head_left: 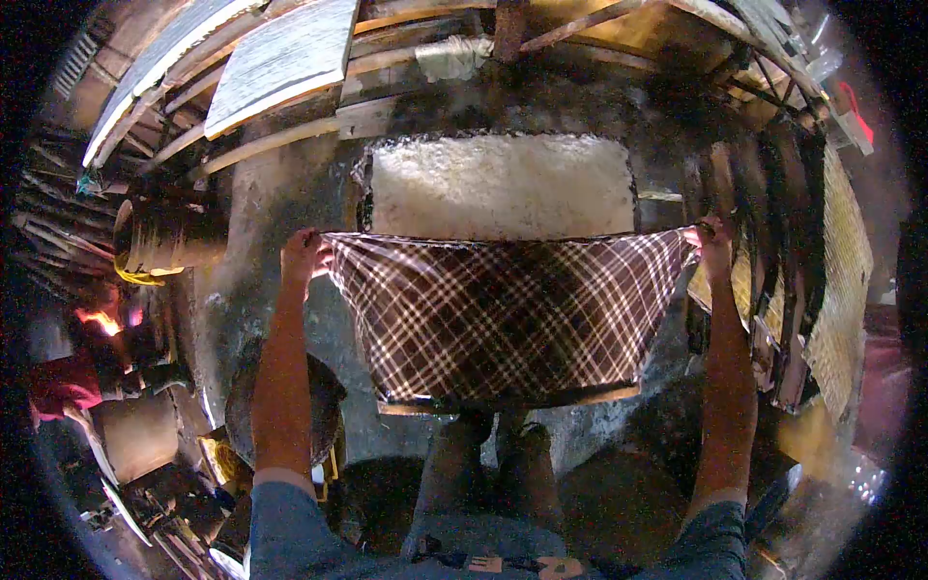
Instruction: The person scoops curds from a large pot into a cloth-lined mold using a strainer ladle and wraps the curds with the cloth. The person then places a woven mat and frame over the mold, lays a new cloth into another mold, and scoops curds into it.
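the person's left hand (pixel 304 257) is pinching one far corner of a plaid cloth (pixel 507 319), brown with pale crossing lines, while the right hand (pixel 715 244) is pinching the opposite far corner. both arms are reaching forward and wide apart, and the plaid cloth is stretching taut between the hands, just in front of the person's legs (pixel 449 474). its far edge is running almost straight from hand to hand, its sides are narrowing toward the person, and its near edge is lying along a wooden strip (pixel 604 394). right beyond the far edge, some white stuff (pixel 503 179) is filling a dark-rimmed rectangle (what it is made of is hard to tell), looking lumpy at the far side and smoother nearer the cloth. a grey surface (pixel 261 208) is spreading around it. over on the left, a barrel (pixel 179 232) is lying near the left hand, a fire (pixel 101 321) is burning below it in the view, and a red cloth (pixel 66 389) is showing close to the flames. at the top, a pale board (pixel 285 63) is resting on wooden beams (pixel 271 145), with a white rag (pixel 454 58) hanging nearby. past the right hand, dark wooden posts (pixel 793 251) are standing beside a woven mat (pixel 841 300).
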Available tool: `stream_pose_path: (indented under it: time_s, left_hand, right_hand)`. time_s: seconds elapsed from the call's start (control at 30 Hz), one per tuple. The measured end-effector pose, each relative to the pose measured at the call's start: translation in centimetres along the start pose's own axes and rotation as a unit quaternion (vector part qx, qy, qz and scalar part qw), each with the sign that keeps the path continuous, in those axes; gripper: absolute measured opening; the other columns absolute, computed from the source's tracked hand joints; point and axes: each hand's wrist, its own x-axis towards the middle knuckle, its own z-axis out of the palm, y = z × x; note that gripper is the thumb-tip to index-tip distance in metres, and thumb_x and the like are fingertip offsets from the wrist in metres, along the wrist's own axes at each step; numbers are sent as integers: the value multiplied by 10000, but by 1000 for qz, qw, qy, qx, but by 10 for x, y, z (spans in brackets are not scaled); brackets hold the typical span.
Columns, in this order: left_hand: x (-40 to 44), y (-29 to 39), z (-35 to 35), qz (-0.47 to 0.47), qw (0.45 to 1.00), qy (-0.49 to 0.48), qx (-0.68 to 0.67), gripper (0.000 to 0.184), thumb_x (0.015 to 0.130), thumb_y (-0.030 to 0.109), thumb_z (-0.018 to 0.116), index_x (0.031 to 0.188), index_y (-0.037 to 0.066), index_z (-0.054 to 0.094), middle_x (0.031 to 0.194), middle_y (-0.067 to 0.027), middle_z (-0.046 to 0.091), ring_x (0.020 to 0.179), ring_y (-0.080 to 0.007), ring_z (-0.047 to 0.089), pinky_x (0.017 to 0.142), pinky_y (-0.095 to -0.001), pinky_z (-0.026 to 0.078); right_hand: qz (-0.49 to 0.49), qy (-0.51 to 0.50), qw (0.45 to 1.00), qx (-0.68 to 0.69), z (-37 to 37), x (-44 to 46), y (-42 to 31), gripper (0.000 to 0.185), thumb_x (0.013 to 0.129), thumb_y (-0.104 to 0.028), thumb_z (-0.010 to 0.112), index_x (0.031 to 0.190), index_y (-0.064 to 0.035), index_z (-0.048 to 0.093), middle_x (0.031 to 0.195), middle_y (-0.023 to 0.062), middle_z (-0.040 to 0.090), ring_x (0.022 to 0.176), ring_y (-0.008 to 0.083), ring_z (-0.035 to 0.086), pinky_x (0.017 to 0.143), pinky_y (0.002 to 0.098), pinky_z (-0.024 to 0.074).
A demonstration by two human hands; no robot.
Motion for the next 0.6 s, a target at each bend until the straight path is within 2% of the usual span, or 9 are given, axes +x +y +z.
stream_pose_path:
  time_s: [0.03, 0.1, 0.17, 0.27, 0.33, 0.43, 0.5, 0.57, 0.6]
  left_hand:
    - [-3, 4, 9, -5, 998, 26, 57, 244, 854, 144, 559, 1094, 101, 552, 830, -47, 642, 684, -165, 647, 519, -283, 500]
    - [6, 2, 11, -29, 997, 29, 69, 274, 851, 228, 569, 1105, 125, 557, 841, -47, 651, 644, -167, 653, 493, -273, 488]
    - [13, 9, 17, -65, 991, 42, 111, 309, 843, 280, 576, 1115, 135, 556, 833, -36, 647, 644, -162, 653, 477, -267, 478]
    - [38, -8, 12, -51, 987, 50, 146, 331, 820, 317, 592, 1095, 132, 582, 793, -39, 644, 592, -133, 627, 456, -259, 454]
    - [46, -9, 7, -26, 983, 39, 177, 293, 816, 302, 593, 1043, 118, 617, 814, -58, 653, 549, -137, 601, 467, -276, 465]
    - [76, -17, -4, -20, 934, -61, 353, 264, 810, 260, 577, 1014, 101, 628, 865, -72, 657, 632, -199, 632, 552, -321, 501]
    - [108, -17, -3, 70, 867, 2, 493, 236, 799, 214, 550, 991, 111, 641, 914, -97, 659, 779, -252, 644, 695, -351, 507]
    - [120, 37, 40, 18, 802, 130, 583, 234, 795, 200, 538, 990, 128, 646, 916, -100, 660, 831, -253, 642, 745, -356, 500]
    - [143, 41, 47, 143, 809, 112, 559, 229, 793, 201, 542, 985, 138, 650, 918, -96, 661, 836, -248, 642, 737, -354, 503]
  right_hand:
    - [80, -47, 996, 15, 4, 1, -29, 224, 875, -201, 513, 1029, -43, 552, 945, 117, 625, 889, 244, 606, 734, 328, 490]
    - [120, -102, 986, -60, 6, 13, -38, 259, 879, -252, 506, 1030, -47, 553, 920, 130, 628, 878, 241, 609, 716, 313, 483]
    - [-62, -63, 948, -305, -1, 41, 23, 281, 865, -288, 517, 1020, -57, 553, 900, 131, 622, 820, 211, 604, 697, 311, 464]
    - [-52, -134, 971, -192, 0, 57, 30, 247, 846, -277, 546, 991, -77, 565, 825, 82, 608, 744, 172, 578, 659, 310, 455]
    - [-41, -203, 978, -39, 0, 66, 26, 175, 815, -215, 607, 934, -87, 589, 773, 41, 595, 697, 137, 553, 617, 280, 449]
    - [-6, -266, 949, -167, 17, 97, 5, 151, 771, -164, 664, 886, -83, 609, 761, 18, 617, 693, 130, 567, 614, 281, 463]
    - [23, -299, 939, -167, 35, 130, 6, 146, 753, -145, 686, 866, -82, 620, 763, 11, 629, 697, 134, 579, 616, 290, 473]
    - [-75, -240, 949, -191, 63, 172, 0, 139, 755, -136, 677, 869, -78, 624, 774, 17, 635, 702, 144, 589, 621, 301, 479]
    - [-121, -209, 949, -202, 81, 192, -5, 136, 756, -131, 673, 871, -76, 626, 780, 20, 638, 704, 149, 594, 624, 306, 482]
